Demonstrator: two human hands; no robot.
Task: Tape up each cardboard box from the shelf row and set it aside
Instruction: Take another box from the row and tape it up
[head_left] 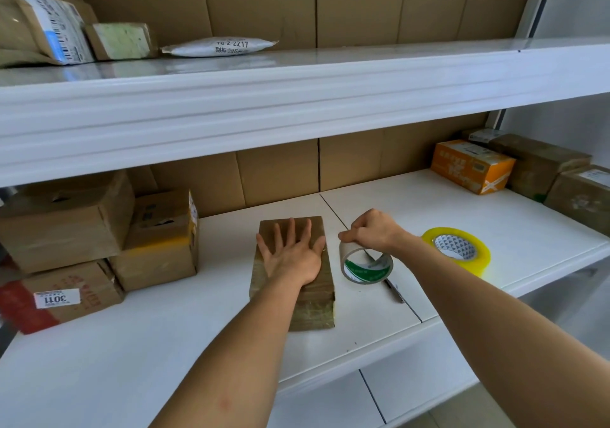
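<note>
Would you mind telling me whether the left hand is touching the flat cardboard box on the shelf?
Touching. The head view shows the left hand lying flat, fingers spread, on top of the cardboard box, with no gap beneath the palm.

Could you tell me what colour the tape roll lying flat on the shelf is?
Yellow tape roll, seen in the head view.

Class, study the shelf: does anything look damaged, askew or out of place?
Yes. On the left, the top cardboard box of the stack looks crushed, its lid dented and sagging. A pen-like tool lies half hidden under the held tape roll.
</note>
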